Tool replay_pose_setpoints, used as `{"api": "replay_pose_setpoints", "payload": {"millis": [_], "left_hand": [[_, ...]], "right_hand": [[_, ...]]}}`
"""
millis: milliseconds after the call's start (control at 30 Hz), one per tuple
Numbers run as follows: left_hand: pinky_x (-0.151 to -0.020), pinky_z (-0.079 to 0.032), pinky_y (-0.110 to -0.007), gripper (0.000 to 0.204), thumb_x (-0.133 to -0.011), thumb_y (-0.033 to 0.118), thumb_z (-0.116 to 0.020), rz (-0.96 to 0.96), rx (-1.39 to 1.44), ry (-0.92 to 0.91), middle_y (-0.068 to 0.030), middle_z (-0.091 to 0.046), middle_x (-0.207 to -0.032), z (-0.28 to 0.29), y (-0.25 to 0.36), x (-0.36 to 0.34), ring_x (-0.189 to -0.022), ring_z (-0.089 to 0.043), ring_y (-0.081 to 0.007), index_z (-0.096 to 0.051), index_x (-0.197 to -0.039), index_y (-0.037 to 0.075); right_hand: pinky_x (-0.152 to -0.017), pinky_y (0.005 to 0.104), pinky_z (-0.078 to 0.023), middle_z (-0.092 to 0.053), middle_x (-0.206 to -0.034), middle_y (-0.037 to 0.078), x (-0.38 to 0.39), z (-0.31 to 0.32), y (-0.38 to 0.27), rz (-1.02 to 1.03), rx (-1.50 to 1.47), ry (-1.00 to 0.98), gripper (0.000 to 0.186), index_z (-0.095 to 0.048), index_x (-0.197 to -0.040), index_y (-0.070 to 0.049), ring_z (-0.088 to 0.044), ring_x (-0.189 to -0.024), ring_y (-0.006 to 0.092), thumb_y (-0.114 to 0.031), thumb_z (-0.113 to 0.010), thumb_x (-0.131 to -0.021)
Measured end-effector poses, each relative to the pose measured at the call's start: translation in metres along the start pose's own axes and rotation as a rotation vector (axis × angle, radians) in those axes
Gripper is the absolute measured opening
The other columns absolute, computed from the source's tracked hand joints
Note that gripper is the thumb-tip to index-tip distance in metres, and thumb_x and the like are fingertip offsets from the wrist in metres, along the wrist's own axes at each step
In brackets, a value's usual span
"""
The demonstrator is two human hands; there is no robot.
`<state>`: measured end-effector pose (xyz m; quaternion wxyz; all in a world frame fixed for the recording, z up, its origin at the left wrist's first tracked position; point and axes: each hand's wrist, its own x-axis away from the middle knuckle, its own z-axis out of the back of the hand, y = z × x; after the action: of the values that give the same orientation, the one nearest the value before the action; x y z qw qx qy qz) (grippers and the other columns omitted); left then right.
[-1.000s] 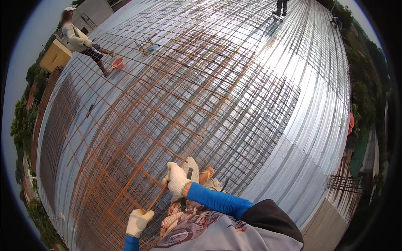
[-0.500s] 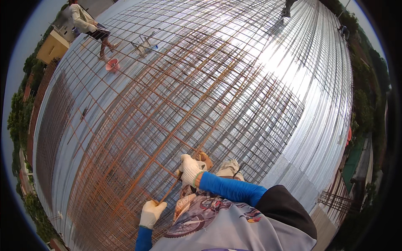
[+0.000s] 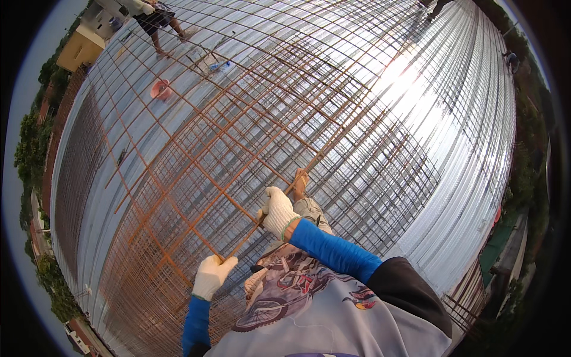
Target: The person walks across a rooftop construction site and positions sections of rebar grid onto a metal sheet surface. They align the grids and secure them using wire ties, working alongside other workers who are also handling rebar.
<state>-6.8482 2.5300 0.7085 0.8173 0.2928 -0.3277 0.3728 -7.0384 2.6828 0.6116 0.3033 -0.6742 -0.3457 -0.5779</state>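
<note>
The person's left hand [image 3: 212, 277] and right hand [image 3: 278, 213] are both grasping the edge bar [image 3: 242, 241] of a rusty mesh panel [image 3: 225, 191], the left apparently nearer its corner. The panel is extending ahead and leftward of both hands, its gripped edge running away toward the upper right. Compared with half a second earlier, a foot [image 3: 300, 180] is showing farther ahead, beyond the right hand.
</note>
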Motion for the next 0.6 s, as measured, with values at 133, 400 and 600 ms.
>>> {"api": "replay_pose_setpoints", "payload": {"millis": [133, 400, 600], "left_hand": [[-0.068, -0.051, -0.043, 0.059, -0.089, 0.052, -0.077, -0.004, 0.038, 0.011, -0.022, -0.069, -0.076, 0.003, 0.053, -0.042, -0.072, -0.068, -0.0292, -0.073, -0.09, -0.007], [-0.063, -0.045, -0.043, 0.058, -0.095, 0.051, -0.07, -0.137, 0.099, 0.021, -0.018, -0.06, -0.068, 0.051, 0.21, -0.135, -0.061, -0.055, -0.026, -0.067, -0.086, -0.006], [-0.055, -0.037, -0.035, 0.05, -0.097, 0.044, -0.068, -0.035, 0.133, -0.058, -0.001, -0.051, -0.061, 0.096, 0.304, -0.22, -0.059, -0.047, -0.0109, -0.061, -0.072, 0.001]], "right_hand": [[-0.052, 0.0466, -0.043, -0.048, -0.076, 0.007, -0.03, -0.038, -0.07, -0.045, 0.1, 0.084, 0.027, -0.056, -0.108, -0.003, -0.043, -0.055, 0.022, -0.023, -0.065, -0.092], [-0.045, 0.0404, -0.048, -0.05, -0.072, 0.001, -0.065, -0.12, -0.226, 0.014, -0.027, -0.071, 0.021, -0.051, -0.081, -0.014, -0.046, -0.05, 0.0191, -0.023, -0.065, -0.092], [-0.043, 0.0398, -0.049, -0.049, -0.071, 0.002, -0.052, -0.201, -0.332, 0.015, -0.035, -0.079, 0.018, -0.05, -0.088, -0.012, -0.046, -0.049, 0.0181, -0.019, -0.065, -0.096]]}}
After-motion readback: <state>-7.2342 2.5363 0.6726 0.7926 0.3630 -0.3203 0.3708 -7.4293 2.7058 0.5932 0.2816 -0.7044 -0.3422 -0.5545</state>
